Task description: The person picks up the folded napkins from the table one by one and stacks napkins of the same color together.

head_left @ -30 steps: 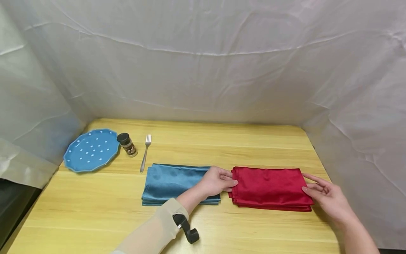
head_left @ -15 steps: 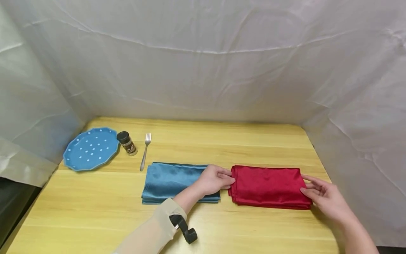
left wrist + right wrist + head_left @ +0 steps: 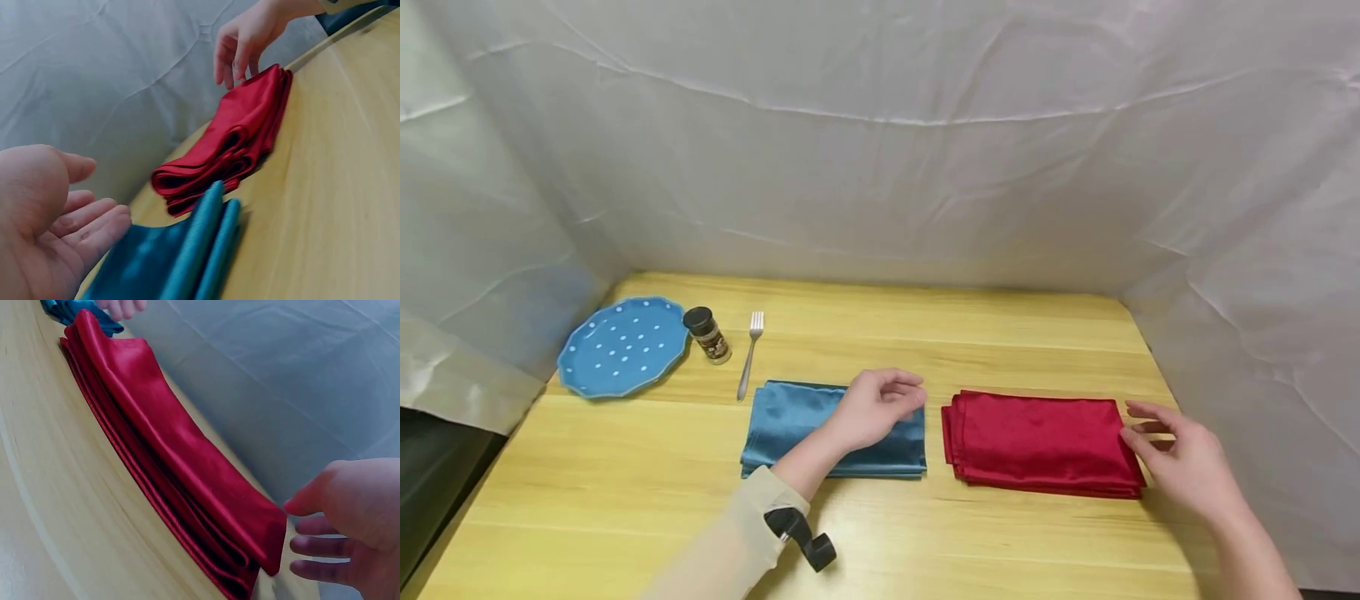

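Observation:
A folded red satin cloth (image 3: 1037, 443) lies flat on the right half of the wooden table, its layers stacked with the left edges slightly uneven. Left of it is a folded blue satin cloth (image 3: 797, 421). My left hand (image 3: 872, 410) hovers over the right part of the blue cloth, fingers loosely bent and holding nothing. In the left wrist view its palm and relaxed fingers (image 3: 94, 231) show beside the blue folds. My right hand (image 3: 1187, 458) is at the red cloth's right end, thumb tip right at the edge, with the fingers apart and nothing gripped.
At the back left lie a blue dotted plate (image 3: 625, 346), a black-capped spice jar (image 3: 707, 335) tilted against its rim, and a fork (image 3: 750, 356). Grey-white fabric sheeting (image 3: 880, 167) walls the table (image 3: 625, 517) at the back and sides.
My left hand has let go of the red cloth's left edge and moved left over the blue cloth. My right hand has eased slightly off the red cloth's right end.

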